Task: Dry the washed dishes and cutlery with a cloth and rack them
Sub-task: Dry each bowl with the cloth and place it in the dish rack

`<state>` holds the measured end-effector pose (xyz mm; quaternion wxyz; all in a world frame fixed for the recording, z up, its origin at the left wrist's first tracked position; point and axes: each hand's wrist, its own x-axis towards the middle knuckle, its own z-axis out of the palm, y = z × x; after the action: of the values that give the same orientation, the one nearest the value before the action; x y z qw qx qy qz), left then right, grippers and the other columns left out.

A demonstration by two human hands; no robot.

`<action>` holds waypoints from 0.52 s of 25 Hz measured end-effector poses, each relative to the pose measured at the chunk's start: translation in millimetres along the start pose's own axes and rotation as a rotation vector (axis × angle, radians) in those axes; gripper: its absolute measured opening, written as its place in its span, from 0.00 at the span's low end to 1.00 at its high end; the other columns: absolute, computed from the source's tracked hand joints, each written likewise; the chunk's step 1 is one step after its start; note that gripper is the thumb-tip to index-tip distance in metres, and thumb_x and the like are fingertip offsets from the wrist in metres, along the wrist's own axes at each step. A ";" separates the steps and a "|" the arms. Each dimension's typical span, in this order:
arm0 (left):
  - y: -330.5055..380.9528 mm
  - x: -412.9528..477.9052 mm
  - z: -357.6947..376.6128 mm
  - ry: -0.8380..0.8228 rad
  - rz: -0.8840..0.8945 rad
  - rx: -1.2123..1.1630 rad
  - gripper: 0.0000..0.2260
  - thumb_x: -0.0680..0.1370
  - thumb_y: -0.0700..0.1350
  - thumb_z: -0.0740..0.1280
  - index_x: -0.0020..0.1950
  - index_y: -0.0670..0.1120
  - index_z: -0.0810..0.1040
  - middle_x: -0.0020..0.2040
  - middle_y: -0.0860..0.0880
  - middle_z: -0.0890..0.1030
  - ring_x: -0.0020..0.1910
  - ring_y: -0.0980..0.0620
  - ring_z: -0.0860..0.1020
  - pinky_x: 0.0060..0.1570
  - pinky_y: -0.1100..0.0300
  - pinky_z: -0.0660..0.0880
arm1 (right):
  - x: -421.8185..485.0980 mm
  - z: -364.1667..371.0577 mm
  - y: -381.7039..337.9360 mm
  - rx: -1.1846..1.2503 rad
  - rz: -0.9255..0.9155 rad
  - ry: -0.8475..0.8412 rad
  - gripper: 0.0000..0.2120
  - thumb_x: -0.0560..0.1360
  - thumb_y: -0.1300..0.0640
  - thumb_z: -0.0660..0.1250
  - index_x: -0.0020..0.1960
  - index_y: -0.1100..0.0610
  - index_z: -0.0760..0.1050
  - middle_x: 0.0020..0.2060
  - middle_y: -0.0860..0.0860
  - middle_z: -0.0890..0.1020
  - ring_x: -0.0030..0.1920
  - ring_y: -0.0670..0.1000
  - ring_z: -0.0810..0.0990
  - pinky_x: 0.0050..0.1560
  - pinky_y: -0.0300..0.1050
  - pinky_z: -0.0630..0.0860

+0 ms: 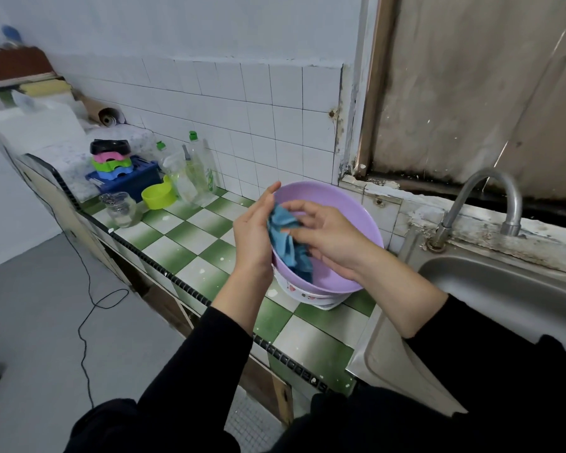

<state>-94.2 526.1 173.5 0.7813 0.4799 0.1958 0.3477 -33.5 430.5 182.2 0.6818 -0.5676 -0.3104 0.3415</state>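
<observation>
Open countertop (190,237) stretches between bowl (356,220) and jar (122,209).

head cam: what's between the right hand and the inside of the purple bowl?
A blue cloth: the right hand has its fingers bunching it inside the bowl. The head view shows it.

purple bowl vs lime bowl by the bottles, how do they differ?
Colour: the purple bowl is lilac, the lime bowl yellow-green. Pose: the purple bowl is tilted toward the camera, steadied by the left hand; the lime bowl sits upright on the counter, untouched. Contents: the right hand holds a blue cloth inside the purple bowl; nothing shows in the lime bowl. Both are round and plain.
</observation>
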 end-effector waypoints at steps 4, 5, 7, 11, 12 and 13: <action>8.9 14.0 -13.3 0.095 -0.122 0.021 0.10 0.78 0.45 0.64 0.53 0.49 0.84 0.57 0.44 0.82 0.55 0.43 0.80 0.63 0.46 0.74 | -2.6 -28.8 -21.4 -0.647 0.008 -0.542 0.17 0.70 0.69 0.67 0.53 0.51 0.78 0.48 0.51 0.81 0.44 0.40 0.78 0.48 0.33 0.73; 11.8 15.0 -14.3 0.082 -0.147 0.036 0.10 0.79 0.44 0.62 0.55 0.48 0.83 0.55 0.44 0.82 0.52 0.44 0.80 0.59 0.49 0.76 | 0.0 -36.0 -29.7 -0.890 -0.015 -0.625 0.18 0.70 0.68 0.68 0.54 0.50 0.79 0.47 0.50 0.81 0.42 0.41 0.77 0.46 0.34 0.73; 17.2 16.3 -15.7 0.031 -0.187 0.087 0.11 0.80 0.44 0.60 0.57 0.47 0.81 0.52 0.45 0.82 0.48 0.46 0.80 0.50 0.55 0.77 | 6.8 -50.0 -44.7 -1.277 -0.046 -0.729 0.19 0.71 0.67 0.69 0.56 0.47 0.80 0.44 0.45 0.82 0.37 0.39 0.74 0.42 0.35 0.72; 23.8 13.3 -14.9 -0.153 -0.373 0.172 0.13 0.80 0.43 0.57 0.57 0.43 0.79 0.49 0.43 0.82 0.44 0.46 0.81 0.44 0.57 0.77 | 23.2 -63.3 -64.7 -1.428 -0.172 -0.582 0.20 0.73 0.62 0.70 0.59 0.41 0.79 0.48 0.41 0.81 0.43 0.37 0.77 0.45 0.31 0.73; 25.1 11.1 -13.2 -0.208 -0.429 0.178 0.14 0.80 0.43 0.56 0.57 0.41 0.79 0.48 0.42 0.83 0.43 0.45 0.81 0.45 0.56 0.77 | 26.2 -60.9 -64.2 -1.330 -0.202 -0.546 0.21 0.73 0.61 0.72 0.60 0.41 0.78 0.50 0.40 0.81 0.47 0.39 0.77 0.49 0.32 0.74; 25.6 9.5 -12.6 -0.253 -0.469 0.180 0.14 0.80 0.43 0.55 0.55 0.40 0.79 0.46 0.41 0.83 0.42 0.44 0.82 0.46 0.55 0.76 | 28.1 -57.3 -61.6 -1.233 -0.227 -0.526 0.21 0.73 0.62 0.72 0.60 0.41 0.78 0.51 0.39 0.81 0.49 0.39 0.77 0.51 0.31 0.74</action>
<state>-104.9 548.4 190.6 0.8129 0.5286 0.2324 0.0760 36.0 413.7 234.6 0.1668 -0.7145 -0.6616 0.1549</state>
